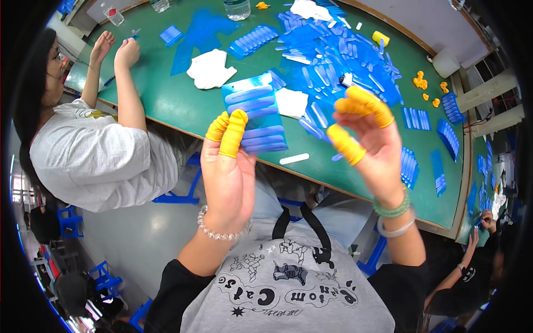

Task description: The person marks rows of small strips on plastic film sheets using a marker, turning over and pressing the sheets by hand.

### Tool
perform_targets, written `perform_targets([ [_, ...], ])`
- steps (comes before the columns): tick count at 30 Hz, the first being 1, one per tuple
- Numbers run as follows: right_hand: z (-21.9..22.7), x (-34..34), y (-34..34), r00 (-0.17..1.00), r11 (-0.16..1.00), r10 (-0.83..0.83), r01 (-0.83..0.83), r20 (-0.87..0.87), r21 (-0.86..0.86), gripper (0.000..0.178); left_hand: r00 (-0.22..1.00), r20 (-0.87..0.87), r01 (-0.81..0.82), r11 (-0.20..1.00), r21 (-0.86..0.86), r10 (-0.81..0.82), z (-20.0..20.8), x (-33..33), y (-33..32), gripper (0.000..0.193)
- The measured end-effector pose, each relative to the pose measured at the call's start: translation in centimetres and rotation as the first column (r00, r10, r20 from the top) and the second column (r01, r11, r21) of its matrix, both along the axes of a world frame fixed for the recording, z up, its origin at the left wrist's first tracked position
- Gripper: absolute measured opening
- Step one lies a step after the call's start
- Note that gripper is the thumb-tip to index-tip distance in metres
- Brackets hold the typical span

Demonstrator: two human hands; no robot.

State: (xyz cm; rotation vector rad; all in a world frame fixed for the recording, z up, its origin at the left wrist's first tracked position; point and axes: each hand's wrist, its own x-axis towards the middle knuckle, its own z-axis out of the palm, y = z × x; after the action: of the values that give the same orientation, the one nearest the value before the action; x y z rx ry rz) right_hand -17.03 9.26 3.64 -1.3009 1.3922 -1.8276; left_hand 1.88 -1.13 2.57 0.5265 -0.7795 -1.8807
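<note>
Card [272,117] in the left hand [229,172], held above the near edge of the green bench [166,97]; clock directions are taken from the card's centre. The left fingers [236,125] close on its left side at about 8 o'clock, pinching it; the right hand [380,147], just past 3 o'clock, has its fingers curved and spread apart, with nothing visible between them. Yellow rubber cots [230,141] with rolled, wrinkled rims sheathe the tips of both hands.

The card is a flat, glossy blue rectangle crossed by raised, round-ended strips [262,133] in paler blue. It is probably light and semi-stiff, liable to bow if squeezed across its width, and its smooth face may slip under bare skin; the rubber should improve grip. A side margin, clear of the strips, seems the best hold.

At 2 o'clock lies a loose pile [355,61] of similar slender, smooth blue pieces. Between 10 and 11 o'clock, a white sheet [211,69] lies rumpled, soft in appearance. A single white stick [294,159], flat and round-ended, rests between 4 and 5 o'clock. Small, crumpled yellow pieces [420,82] cluster between 2 and 3 o'clock.
</note>
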Motion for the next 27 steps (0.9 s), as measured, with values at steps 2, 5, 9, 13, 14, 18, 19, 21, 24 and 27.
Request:
perform_targets([
  [2,0.0,1.7,0.1,0.999,0.999,0.032,-0.03,0.043,-0.035,0.053,0.999,-0.025,0.041,0.997,0.068,-0.039,0.8,-0.8,1.2,0.022],
  [5,0.1,3.1,0.2,0.998,0.997,0.044,-0.04,0.054,-0.063,0.032,0.997,-0.018,0.071,0.992,0.103,-0.07,1.5,-2.0,2.7,0.021],
  [9,0.2,3.1,1.0,1.0,0.999,-0.019,0.019,-0.003,0.038,0.025,0.986,-0.095,0.156,0.96,0.232,-0.138,1.6,-2.4,3.7,0.033],
  [13,0.7,2.5,1.7,0.997,0.993,-0.045,0.038,0.062,0.113,0.025,0.973,0.124,0.215,0.956,-0.198,-0.193,0.8,-1.9,4.9,0.096],
  [14,0.9,2.4,1.8,0.994,0.99,-0.046,0.032,0.098,0.134,0.025,0.98,0.129,0.186,0.928,-0.323,-0.152,-0.2,-1.9,4.9,0.097],
  [18,1.6,2.0,2.5,0.998,0.973,-0.044,0.033,0.041,0.228,0.022,0.931,0.361,0.266,0.781,-0.565,-0.057,-0.6,-1.3,3.9,0.094],
  [19,1.8,1.8,2.7,0.997,0.966,-0.006,-0.015,0.08,0.258,0.02,0.89,0.456,0.33,0.689,-0.646,0.002,-0.6,-1.3,3.7,0.088],
  [21,1.8,1.3,2.8,0.992,0.956,0.025,-0.058,0.12,0.288,0.018,0.879,0.469,0.295,0.673,-0.678,0.087,-0.9,-1.3,3.7,0.08],
  [24,1.8,1.0,2.6,0.975,0.94,0.068,-0.134,0.211,0.314,0.017,0.78,0.573,0.357,0.574,-0.737,0.25,-0.9,-1.1,2.9,0.08],
  [27,2.2,1.2,2.2,0.947,0.929,0.041,-0.154,0.318,0.337,0.018,0.671,0.486,0.382,0.301,-0.874,0.561,-0.3,-1.7,2.3,0.087],
])
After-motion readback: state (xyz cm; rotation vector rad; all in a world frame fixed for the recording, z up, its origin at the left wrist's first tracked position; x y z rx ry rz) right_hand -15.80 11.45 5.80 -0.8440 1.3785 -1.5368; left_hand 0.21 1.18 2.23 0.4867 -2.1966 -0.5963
